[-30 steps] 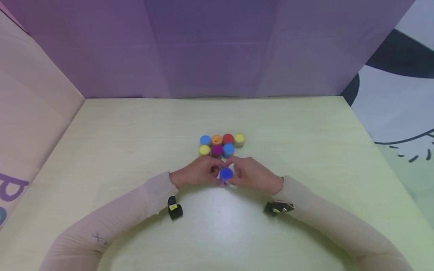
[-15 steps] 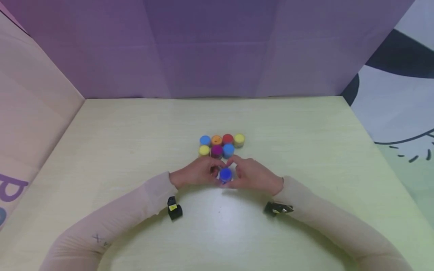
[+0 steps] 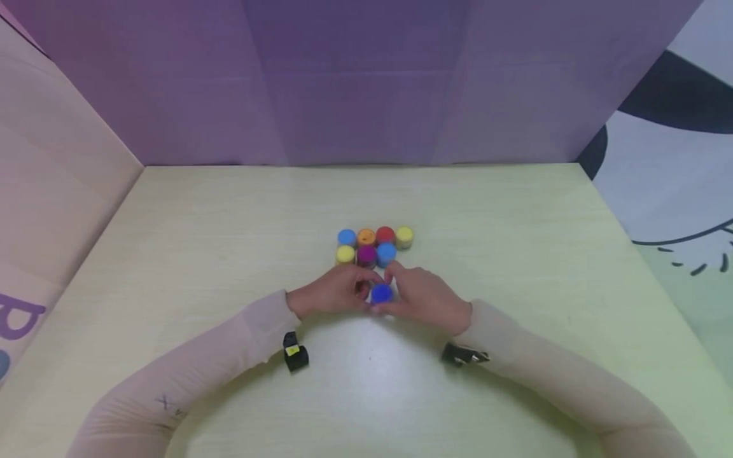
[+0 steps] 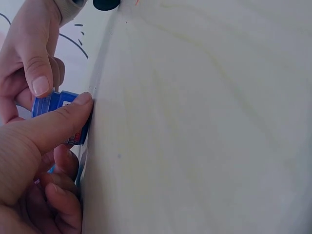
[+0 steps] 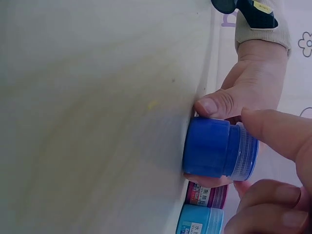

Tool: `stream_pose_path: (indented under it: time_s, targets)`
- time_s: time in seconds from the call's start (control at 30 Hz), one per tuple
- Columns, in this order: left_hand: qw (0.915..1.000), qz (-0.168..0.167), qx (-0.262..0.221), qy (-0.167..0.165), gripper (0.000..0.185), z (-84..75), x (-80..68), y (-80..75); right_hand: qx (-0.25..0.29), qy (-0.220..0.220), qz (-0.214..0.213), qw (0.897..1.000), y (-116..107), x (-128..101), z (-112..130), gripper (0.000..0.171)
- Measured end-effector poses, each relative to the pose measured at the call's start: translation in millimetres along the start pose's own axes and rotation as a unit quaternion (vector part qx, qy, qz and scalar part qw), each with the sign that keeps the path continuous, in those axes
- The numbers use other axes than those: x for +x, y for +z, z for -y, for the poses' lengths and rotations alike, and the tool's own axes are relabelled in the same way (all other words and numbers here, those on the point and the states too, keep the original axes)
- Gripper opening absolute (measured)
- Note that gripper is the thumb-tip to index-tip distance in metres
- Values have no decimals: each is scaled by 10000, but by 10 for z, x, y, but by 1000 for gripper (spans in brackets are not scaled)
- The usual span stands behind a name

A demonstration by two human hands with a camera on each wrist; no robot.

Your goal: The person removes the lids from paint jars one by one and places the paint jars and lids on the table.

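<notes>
Both hands meet over a small blue paint jar [image 3: 381,293] that stands on the pale wooden tabletop [image 3: 515,267], just in front of a cluster of other jars. The left hand [image 3: 335,292] curls round the jar's body from the left; in the left wrist view its thumb [image 4: 53,127] lies along the jar's side with the other fingers folded below. The right hand [image 3: 420,296] comes in from the right, and in the right wrist view its thumb [image 5: 278,131] lies on the clear ribbed body while the fingers curl close by below. Each hand's grip is narrow and closed on this jar [image 5: 219,148], whose blue lid [image 5: 207,147] is on.

Behind the hands, seven more jars stand packed together in two rows. The back row reads light blue [image 3: 346,237], orange [image 3: 366,237], red [image 3: 385,235] and pale yellow [image 3: 404,236]; the front row reads yellow [image 3: 345,254], magenta [image 3: 366,255] and sky blue [image 3: 386,253]. The front row sits near the fingertips. The right wrist view shows the magenta jar [image 5: 207,196] and the sky blue jar [image 5: 200,220] just beside the held one.

Both arms wear pale sleeves [image 3: 189,375], each with a small black wrist camera [image 3: 294,352] strapped beneath. A purple backdrop [image 3: 355,83] closes off the far edge.
</notes>
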State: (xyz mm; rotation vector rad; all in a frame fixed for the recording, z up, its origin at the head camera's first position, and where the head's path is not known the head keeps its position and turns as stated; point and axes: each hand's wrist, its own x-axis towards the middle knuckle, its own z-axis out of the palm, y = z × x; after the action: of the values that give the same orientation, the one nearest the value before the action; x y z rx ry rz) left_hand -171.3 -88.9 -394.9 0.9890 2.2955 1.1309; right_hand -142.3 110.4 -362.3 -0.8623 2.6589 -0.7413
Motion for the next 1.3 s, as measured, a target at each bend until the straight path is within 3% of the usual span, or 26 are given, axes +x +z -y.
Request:
stream_pose_path:
  time_s: [0.63,1.3]
  targets:
    - [9999,24,-31,-115,30,-10,-23,-14,207,-466,28,9987,-44,-3,-34,33]
    - [9989,-15,-158,-442,30,-40,-25,-7,582,-317,-126,9977,-143,-27,-137,33]
